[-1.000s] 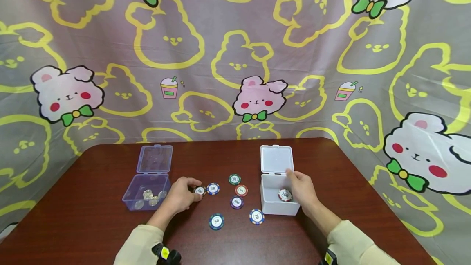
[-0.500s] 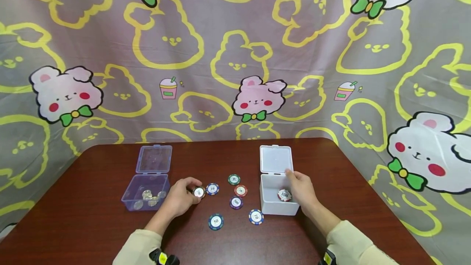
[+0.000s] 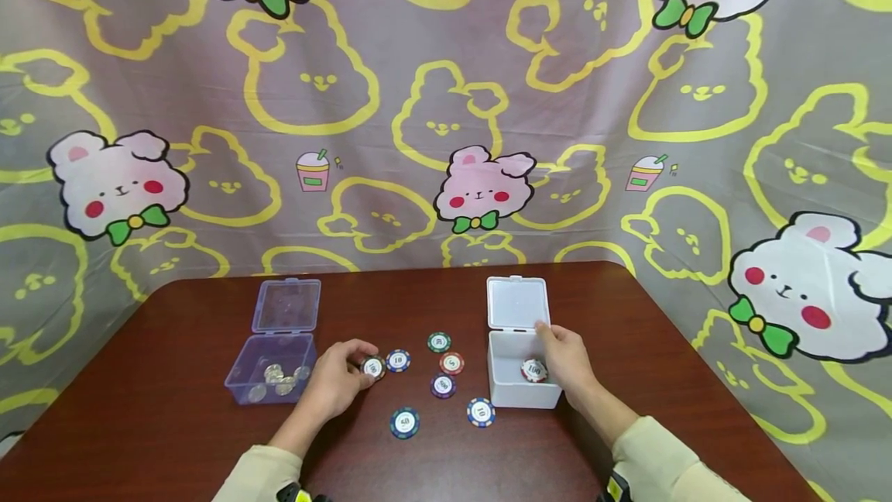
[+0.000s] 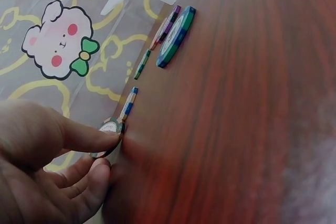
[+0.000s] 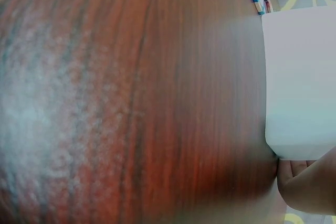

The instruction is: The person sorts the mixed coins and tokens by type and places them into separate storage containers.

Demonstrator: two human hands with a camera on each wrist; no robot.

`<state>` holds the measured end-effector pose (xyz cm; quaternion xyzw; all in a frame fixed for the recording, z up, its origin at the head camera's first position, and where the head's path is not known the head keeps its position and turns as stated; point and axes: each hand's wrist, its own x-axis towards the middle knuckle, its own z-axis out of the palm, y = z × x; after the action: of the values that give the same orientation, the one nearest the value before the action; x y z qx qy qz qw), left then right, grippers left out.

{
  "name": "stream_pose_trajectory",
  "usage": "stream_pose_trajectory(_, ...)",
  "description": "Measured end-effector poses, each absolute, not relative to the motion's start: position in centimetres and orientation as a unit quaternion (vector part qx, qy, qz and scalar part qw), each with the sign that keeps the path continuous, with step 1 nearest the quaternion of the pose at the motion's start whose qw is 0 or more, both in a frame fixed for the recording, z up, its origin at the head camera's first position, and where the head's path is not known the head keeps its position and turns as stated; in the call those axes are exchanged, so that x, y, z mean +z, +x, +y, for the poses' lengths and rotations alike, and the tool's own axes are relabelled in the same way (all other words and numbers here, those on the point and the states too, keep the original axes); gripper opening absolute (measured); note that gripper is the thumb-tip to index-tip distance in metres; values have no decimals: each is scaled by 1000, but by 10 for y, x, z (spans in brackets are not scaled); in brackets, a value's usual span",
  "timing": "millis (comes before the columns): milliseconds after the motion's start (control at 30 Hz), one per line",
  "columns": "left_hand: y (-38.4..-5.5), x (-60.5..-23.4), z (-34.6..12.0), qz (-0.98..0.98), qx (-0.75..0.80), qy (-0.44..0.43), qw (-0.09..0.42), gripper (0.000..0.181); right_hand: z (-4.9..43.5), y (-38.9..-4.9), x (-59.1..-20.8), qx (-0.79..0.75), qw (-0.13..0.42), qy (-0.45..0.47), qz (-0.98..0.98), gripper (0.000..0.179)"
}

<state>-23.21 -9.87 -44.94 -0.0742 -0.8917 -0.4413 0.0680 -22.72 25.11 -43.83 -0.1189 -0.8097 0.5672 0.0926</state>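
My left hand [image 3: 337, 379] pinches a black-edged poker chip [image 3: 372, 368] between thumb and fingers, close to the table. In the left wrist view the thumb lies over this chip [image 4: 109, 126], which is slightly tilted. Just to its right lies a blue poker chip [image 3: 399, 360] marked 10. At the right, my right hand [image 3: 570, 360] holds the right side of a white plastic box [image 3: 524, 396], thumb at its upper edge near the raised lid [image 3: 519, 304]. Inside that box is a red-and-white chip [image 3: 533, 370] marked 100. The right wrist view shows fingers against the box's outer side.
Between the boxes lie green [image 3: 439, 342], red [image 3: 451, 363], purple [image 3: 443, 386], blue-and-yellow [image 3: 481, 412] and blue-green [image 3: 405, 423] chips. A translucent purple box [image 3: 240, 393], lid raised, holds several coins [image 3: 274, 373] at the left. A patterned curtain [image 3: 390, 138] hangs behind the table [image 3: 160, 362].
The left hand's pinched chip has shifted slightly and shows more of its face. The right hand stays on the white box. The head view has shifted a little.
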Motion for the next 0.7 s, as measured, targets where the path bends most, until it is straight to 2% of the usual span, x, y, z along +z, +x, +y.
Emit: stream_pose_trajectory(700, -228, -452, -103, -795, -605, -35, 11, 35, 249, -226, -437, 561, 95, -120, -813, 44)
